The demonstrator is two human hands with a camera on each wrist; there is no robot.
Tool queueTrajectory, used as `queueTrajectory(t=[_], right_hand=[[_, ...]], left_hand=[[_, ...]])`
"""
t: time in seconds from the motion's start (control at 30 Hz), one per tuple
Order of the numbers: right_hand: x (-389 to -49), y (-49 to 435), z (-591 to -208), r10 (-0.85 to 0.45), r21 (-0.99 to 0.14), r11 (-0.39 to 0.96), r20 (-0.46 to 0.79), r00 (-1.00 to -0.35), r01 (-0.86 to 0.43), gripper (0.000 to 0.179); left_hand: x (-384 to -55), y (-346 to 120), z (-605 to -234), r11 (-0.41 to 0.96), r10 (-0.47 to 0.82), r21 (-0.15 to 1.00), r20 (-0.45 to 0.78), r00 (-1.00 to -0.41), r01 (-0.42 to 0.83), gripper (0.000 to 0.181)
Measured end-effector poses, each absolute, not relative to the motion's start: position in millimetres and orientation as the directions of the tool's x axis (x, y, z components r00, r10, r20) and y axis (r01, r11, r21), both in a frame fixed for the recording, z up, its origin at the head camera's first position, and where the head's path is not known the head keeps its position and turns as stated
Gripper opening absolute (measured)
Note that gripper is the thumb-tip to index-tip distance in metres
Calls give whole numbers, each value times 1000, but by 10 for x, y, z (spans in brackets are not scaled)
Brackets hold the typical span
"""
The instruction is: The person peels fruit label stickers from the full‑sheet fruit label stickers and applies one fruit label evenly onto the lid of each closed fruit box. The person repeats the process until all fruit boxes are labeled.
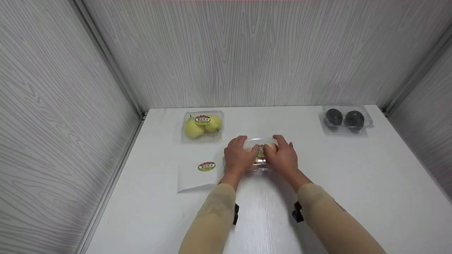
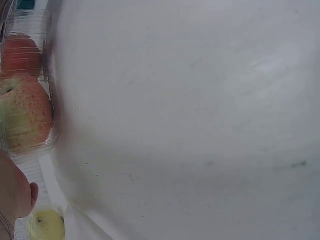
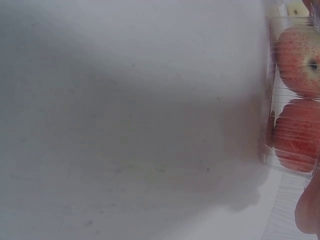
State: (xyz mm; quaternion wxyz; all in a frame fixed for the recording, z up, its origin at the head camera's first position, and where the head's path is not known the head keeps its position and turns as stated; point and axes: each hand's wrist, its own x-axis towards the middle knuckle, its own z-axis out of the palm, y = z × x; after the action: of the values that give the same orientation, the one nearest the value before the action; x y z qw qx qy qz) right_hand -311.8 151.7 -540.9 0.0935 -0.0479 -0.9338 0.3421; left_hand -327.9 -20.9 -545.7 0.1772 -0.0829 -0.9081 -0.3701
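Observation:
Both hands are at a clear plastic box (image 1: pixel 260 169) in the middle of the white table. Inside lie red-and-yellow fruits (image 2: pixel 27 110) that look like peaches; the right wrist view shows two such peaches (image 3: pixel 296 135) through the ribbed side. My left hand (image 1: pixel 239 155) holds the box's left side, its thumb on the lid. On the opposite side my right hand (image 1: pixel 284 157) grips likewise, thumb also on top. Between the thumbs is an oval, colourful sticker (image 1: pixel 261 151) on the lid, partly covered. Fingertips on the box's far sides are mostly hidden in the wrist views.
A clear box of yellow pears (image 1: pixel 195 129) with an oval sticker stands at the back left. Two dark round fruits (image 1: pixel 354 120) sit in another clear box at the back right. Left of my hands lies a white backing sheet (image 1: pixel 189 178) bearing one sticker (image 1: pixel 206 166).

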Motion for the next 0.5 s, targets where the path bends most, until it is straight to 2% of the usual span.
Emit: queueTrajectory(t=[0.5], right_hand=[[-3111, 1539, -5415, 118, -650, 760, 186, -975, -32, 65]], left_hand=[[-3295, -222, -5496, 693, 19, 665, 369, -929, 278, 60]])
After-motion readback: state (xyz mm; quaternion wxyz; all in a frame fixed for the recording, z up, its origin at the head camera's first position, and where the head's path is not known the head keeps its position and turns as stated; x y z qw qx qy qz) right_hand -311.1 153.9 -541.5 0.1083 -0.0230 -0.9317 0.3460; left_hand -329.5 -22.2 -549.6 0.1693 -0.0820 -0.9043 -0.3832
